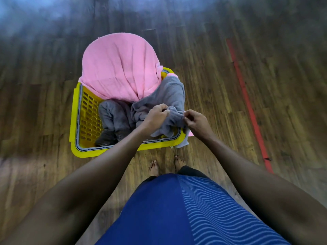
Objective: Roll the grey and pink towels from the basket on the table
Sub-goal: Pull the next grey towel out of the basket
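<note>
A yellow plastic basket (88,119) stands on the wooden floor in front of me. A pink towel (118,68) is draped over its far rim and hangs into it. A grey towel (169,92) lies bunched along the basket's right side, and more grey cloth (113,119) sits at the bottom. My left hand (156,114) is closed on a fold of the grey towel. My right hand (193,121) pinches the same towel's edge near the basket's right front corner. No table is in view.
My bare feet (166,165) stand just behind the basket's near rim. A red tape line (247,103) runs along the floor to the right. Dark wooden planks surround the basket on all sides.
</note>
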Tool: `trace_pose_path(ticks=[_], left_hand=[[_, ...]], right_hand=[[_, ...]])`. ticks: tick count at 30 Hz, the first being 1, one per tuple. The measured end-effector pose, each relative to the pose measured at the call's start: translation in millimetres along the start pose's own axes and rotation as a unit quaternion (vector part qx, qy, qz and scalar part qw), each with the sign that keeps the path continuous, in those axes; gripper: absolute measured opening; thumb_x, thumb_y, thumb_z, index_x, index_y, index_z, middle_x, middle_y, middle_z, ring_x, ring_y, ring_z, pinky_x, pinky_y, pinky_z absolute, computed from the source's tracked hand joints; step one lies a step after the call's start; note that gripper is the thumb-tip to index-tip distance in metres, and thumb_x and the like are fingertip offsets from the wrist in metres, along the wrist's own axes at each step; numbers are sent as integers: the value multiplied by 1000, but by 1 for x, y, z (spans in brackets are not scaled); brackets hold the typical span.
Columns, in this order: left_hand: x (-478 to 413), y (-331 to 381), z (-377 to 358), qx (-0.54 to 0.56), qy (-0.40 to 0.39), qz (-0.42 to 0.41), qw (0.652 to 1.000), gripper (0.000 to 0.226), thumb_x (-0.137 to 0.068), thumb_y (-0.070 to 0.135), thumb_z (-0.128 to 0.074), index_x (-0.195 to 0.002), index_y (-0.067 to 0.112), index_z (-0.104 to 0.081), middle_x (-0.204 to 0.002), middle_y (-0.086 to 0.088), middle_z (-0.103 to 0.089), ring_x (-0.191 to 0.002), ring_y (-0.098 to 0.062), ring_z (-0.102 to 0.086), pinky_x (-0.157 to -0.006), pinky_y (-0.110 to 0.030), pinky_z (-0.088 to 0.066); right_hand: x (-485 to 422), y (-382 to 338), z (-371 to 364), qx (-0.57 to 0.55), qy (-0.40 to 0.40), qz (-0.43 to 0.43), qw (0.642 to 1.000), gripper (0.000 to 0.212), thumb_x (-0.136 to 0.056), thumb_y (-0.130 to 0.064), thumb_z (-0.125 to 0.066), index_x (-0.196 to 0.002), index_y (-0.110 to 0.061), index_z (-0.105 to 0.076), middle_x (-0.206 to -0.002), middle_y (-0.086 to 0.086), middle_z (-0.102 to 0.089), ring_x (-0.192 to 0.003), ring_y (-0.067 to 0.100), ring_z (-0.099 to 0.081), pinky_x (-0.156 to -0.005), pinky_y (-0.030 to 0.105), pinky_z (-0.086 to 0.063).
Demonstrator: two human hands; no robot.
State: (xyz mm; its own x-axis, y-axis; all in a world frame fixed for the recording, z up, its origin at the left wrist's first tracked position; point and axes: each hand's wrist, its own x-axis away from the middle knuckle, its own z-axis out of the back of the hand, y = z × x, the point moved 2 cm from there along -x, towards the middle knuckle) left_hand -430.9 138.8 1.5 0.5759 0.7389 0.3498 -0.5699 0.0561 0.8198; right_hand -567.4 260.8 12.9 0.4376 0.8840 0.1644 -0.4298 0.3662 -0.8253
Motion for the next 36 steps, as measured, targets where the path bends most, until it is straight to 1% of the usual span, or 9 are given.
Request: trace_pose_path(ticks=[4, 8, 11, 14, 20, 26, 31, 33, 36], left_hand=[[4, 5, -1, -4, 33, -5, 999, 13, -89, 24, -52, -77, 29, -55, -85, 3, -66, -90, -19, -61, -90, -39, -47], [0, 11, 2, 61, 16, 13, 998, 9, -78, 29, -52, -75, 23, -59, -87, -3, -66, -86, -18, -59, -89, -40, -46], [-6, 18, 8, 96, 12, 27, 995, 9, -79, 21, -57, -71, 21, -60, -80, -1, -62, -81, -14, -54, -84, -40, -46], [-12, 21, 13, 135, 11, 45, 990, 24, -88, 4, -55, -70, 18, -60, -76, -1, -58, -81, -17, -51, -80, -35, -41], [-19, 19, 14, 116, 23, 50, 992, 26, -92, 5, -53, -70, 19, -57, -74, 0, -56, -79, -15, -50, -78, -32, -40], [-19, 24, 9, 94, 29, 43, 994, 28, -91, 5, -53, -68, 20, -55, -72, 6, -56, -81, -14, -51, -81, -31, -42], [-17, 22, 9, 88, 29, 47, 995, 26, -90, 7, -53, -69, 21, -57, -77, 2, -59, -82, -15, -52, -84, -35, -44], [-16, 21, 9, 88, 30, 51, 994, 26, -91, 7, -53, -69, 21, -57, -74, 4, -57, -82, -14, -50, -83, -35, -43], [-14, 22, 12, 74, 42, 50, 995, 19, -92, 9, -53, -77, 20, -59, -78, 6, -59, -84, -13, -51, -83, -31, -42]], right_hand=[[-10, -6, 9, -16, -43, -35, 998, 12, -96, -13, -52, -89, -11, -62, -81, 2, -62, -72, 11, -53, -58, 13, -40], [-24, -15, 18, -46, -23, -30, 998, 11, -96, -12, -51, -92, -15, -60, -89, 10, -64, -77, 13, -55, -69, 32, -47], [-26, -19, 19, -61, -12, -28, 998, 11, -96, -14, -50, -93, -20, -58, -91, 16, -64, -70, 14, -52, -66, 40, -48], [-25, -19, 15, -55, 0, -27, 998, 7, -96, -16, -51, -96, -20, -58, -86, 14, -62, -68, 11, -52, -63, 36, -47], [-5, -5, -1, -10, 63, -56, 996, 5, -87, -17, -65, -91, -15, -62, -85, 2, -65, -79, 15, -62, -68, 30, -52], [17, 6, -33, 24, -57, -148, 987, 14, -85, -14, -66, -94, -5, -72, -90, 9, -72, -83, 22, -67, -76, 38, -54], [20, 4, -45, -210, -40, -323, 922, 7, -81, -5, -65, -86, -5, -60, -70, 10, -51, -63, 19, -50, -57, 31, -40], [19, 1, -46, -281, -40, -343, 895, 13, -82, 4, -61, -80, -8, -56, -66, 7, -47, -57, 15, -45, -55, 27, -37], [20, -6, -42, -285, -30, -313, 905, 16, -84, 1, -64, -75, -11, -62, -69, 4, -58, -64, 16, -53, -63, 29, -44]])
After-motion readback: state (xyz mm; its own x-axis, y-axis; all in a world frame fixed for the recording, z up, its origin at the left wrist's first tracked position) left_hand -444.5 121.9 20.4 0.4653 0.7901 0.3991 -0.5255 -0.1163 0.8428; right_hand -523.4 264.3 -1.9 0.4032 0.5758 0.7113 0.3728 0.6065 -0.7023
